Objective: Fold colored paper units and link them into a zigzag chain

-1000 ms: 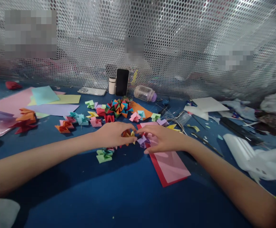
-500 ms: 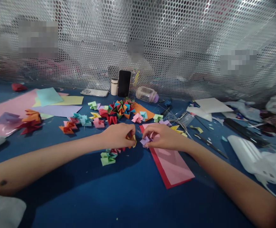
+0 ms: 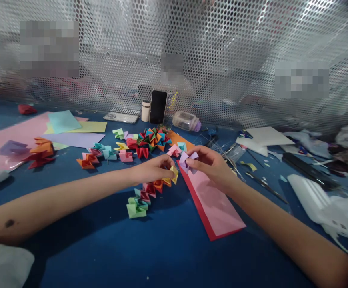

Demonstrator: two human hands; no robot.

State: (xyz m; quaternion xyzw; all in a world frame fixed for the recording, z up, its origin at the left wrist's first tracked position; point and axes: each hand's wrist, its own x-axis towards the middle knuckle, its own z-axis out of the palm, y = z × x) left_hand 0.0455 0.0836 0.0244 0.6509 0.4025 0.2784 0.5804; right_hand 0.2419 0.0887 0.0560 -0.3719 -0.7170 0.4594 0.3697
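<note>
My left hand point(image 3: 159, 168) pinches the yellow end of a chain of folded paper pieces point(image 3: 145, 192). From there the chain runs through orange, red and teal down to light green at its near left end. My right hand point(image 3: 211, 166) is closed on a lilac folded paper piece point(image 3: 189, 162), holding it up between thumb and fingers, apart from the chain. Under the right hand lies a pink paper strip point(image 3: 214, 204) on top of a red one point(image 3: 199, 208). A multicoloured folded paper cluster point(image 3: 153, 140) stands beyond the left hand.
Loose folded pieces point(image 3: 105, 152) and coloured sheets point(image 3: 72, 140) lie on the left. A phone point(image 3: 158, 107), a white bottle point(image 3: 145, 111) and a clear jar point(image 3: 186, 121) stand or lie before the perforated metal screen point(image 3: 117, 68). Scissors point(image 3: 267, 186) and a white device point(image 3: 315, 200) are on the right.
My right hand has lifted the lilac piece up and away from me. The left hand has shifted slightly right, and more of the chain shows beneath it.
</note>
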